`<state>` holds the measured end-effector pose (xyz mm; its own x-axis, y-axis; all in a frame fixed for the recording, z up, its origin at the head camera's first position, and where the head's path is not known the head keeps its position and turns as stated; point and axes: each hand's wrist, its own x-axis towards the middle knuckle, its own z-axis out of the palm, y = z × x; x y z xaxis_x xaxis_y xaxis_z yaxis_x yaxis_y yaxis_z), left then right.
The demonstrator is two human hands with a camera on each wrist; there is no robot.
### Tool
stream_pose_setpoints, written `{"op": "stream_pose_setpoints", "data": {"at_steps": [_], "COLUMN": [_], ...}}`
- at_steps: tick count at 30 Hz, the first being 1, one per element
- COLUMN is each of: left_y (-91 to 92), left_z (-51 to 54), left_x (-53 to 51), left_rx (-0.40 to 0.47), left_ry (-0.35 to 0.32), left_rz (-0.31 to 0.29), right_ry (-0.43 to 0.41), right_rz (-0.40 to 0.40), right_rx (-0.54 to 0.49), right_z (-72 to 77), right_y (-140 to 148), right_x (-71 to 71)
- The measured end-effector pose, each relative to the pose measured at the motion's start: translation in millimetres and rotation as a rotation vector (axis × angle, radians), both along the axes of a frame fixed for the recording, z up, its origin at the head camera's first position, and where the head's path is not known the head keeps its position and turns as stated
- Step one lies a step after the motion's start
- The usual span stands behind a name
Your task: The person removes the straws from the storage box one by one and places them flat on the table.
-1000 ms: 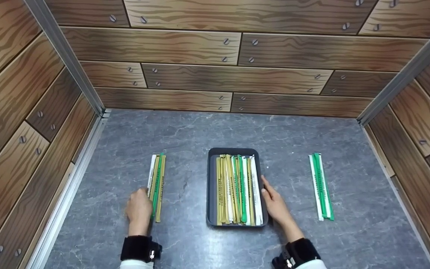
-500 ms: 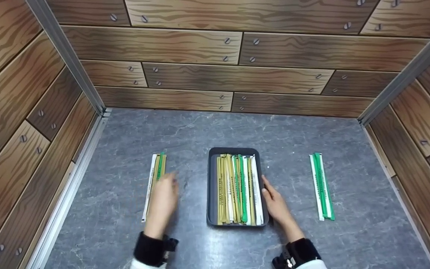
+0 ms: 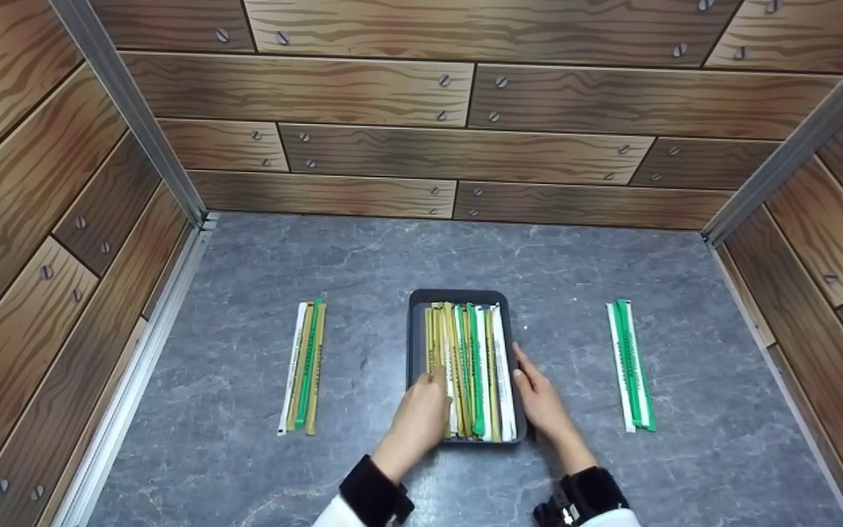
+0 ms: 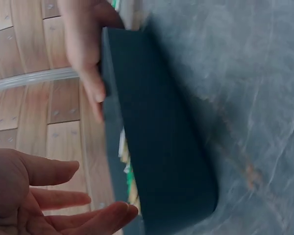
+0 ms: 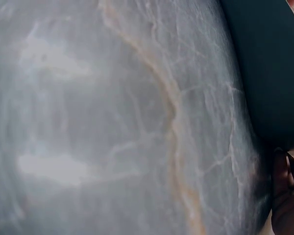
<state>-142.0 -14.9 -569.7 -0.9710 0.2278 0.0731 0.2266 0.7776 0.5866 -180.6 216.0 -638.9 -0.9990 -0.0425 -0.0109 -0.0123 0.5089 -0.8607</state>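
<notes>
A dark grey tray (image 3: 414,329) in the middle of the table holds several long, thin paper-wrapped straws (image 3: 477,366), in gold, green and white. My left hand (image 3: 419,413) is over the tray's near-left part and hides some of the straws. In the left wrist view its fingers (image 4: 63,198) are parted and slightly bent, with nothing between them, beside the tray's wall. My right hand (image 3: 544,406) rests against the tray's right side, its fingers lying extended along the wall. The right wrist view catches only part of that hand at the lower right edge.
A row of wrapped straws (image 3: 308,366), white, gold and green, lies left of the tray. Another small group, white and green straws (image 3: 631,366), lies to the right. Wood-patterned walls (image 3: 458,146) bound the grey marbled table (image 3: 363,249) at the back and sides.
My left hand has moved right, from the left row of straws to over the tray. That row now lies fully uncovered on the table. My right hand has stayed at the tray.
</notes>
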Motion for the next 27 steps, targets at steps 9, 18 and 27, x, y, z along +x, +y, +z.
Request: {"op": "stream_pose_setpoints", "data": {"at_steps": [9,18,27], "left_y": [8.8,15.3,20.1], "left_z": [-11.9,-20.4,-25.5], "left_x": [-9.0,-14.3,-20.2], "left_rx": [-0.13,-0.299,-0.227], "left_ry": [0.03,0.087,0.017], "left_rz": [0.003,0.023,0.033], "right_ry": [-0.009,-0.018,-0.012], "right_rz": [-0.009,0.002,-0.004], "right_rx": [-0.018,-0.023,0.003], "right_z": [-0.8,-0.9,-0.9], "right_y": [0,0,0], "right_x": [-0.7,-0.9,-1.2]}}
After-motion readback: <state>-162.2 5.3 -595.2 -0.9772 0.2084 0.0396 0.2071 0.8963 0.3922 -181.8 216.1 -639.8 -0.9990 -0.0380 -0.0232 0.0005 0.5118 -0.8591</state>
